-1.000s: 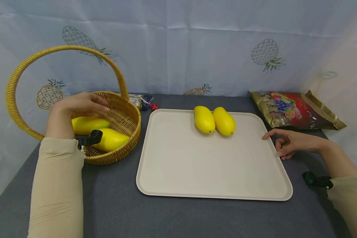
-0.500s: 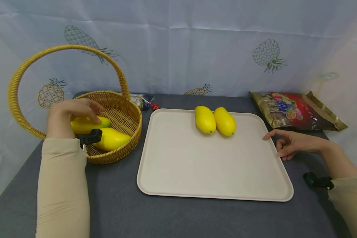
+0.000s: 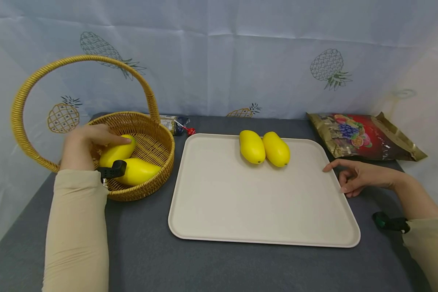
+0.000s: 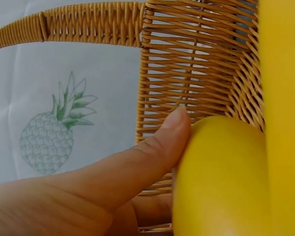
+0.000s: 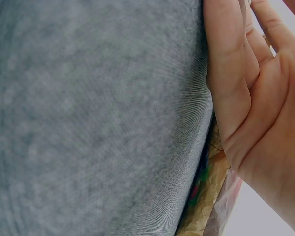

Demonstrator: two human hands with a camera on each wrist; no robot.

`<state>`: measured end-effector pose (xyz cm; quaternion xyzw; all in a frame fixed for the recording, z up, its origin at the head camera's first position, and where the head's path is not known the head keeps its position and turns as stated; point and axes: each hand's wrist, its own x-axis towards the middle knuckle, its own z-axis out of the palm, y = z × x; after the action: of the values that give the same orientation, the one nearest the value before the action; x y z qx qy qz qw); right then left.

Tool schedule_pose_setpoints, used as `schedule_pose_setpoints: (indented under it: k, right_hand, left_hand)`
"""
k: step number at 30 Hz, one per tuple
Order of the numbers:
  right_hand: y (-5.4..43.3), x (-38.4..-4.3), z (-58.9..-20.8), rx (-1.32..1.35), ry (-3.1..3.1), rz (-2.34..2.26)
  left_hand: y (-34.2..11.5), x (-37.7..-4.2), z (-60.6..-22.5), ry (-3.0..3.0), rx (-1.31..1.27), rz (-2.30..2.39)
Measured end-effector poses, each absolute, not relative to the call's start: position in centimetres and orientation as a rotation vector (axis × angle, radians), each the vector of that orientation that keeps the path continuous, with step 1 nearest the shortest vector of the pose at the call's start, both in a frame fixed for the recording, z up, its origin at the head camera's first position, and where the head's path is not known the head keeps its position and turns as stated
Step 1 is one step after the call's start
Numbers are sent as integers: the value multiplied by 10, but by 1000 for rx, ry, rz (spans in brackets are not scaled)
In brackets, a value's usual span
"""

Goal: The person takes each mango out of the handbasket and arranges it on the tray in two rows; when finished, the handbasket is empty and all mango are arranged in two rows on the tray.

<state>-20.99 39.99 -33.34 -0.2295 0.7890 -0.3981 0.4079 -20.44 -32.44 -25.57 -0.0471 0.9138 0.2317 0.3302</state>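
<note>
In the head view, my left hand point(image 3: 91, 140) reaches into a round wicker basket point(image 3: 147, 178) and holds a yellow mango point(image 3: 117, 153). The left wrist view shows the thumb point(image 4: 157, 147) pressed along the side of that mango point(image 4: 221, 182); most of the other fingers are hidden. A second mango point(image 3: 136, 172) lies in front of it in the basket. My right hand point(image 3: 365, 176) rests at the right edge of a beige tray point(image 3: 263, 202), index finger stretched onto the rim, thumb touching the edge, other fingers loosely bent. Two mangoes point(image 3: 252, 147) lie side by side at the tray's back.
The basket's tall handle point(image 3: 84, 59) arches above my left wrist. A red and gold bag point(image 3: 361, 136) lies behind my right hand. A dark wrapped packet point(image 3: 173, 123) and a red lollipop point(image 3: 190, 131) sit between basket and tray. A pineapple-print curtain point(image 3: 219, 73) hangs behind.
My left hand has lowered into the basket and taken hold of the rear mango, which has turned and its end has risen. The right hand and the tray stay in place.
</note>
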Motion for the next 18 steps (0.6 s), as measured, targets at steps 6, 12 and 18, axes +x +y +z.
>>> schedule_pose_setpoints:
  k: [6, 12, 18]
  right_hand:
    - [400, -209, -333, -592, 1986, -1001]
    - [400, -209, -334, -589, 1981, -1004]
    - [399, -210, -333, -586, 1981, -998]
  left_hand:
    - [-323, -202, -255, 2333, -173, 637]
    - [-320, -198, -256, 2272, -218, 747]
    - [-317, -200, -257, 2277, -195, 787]
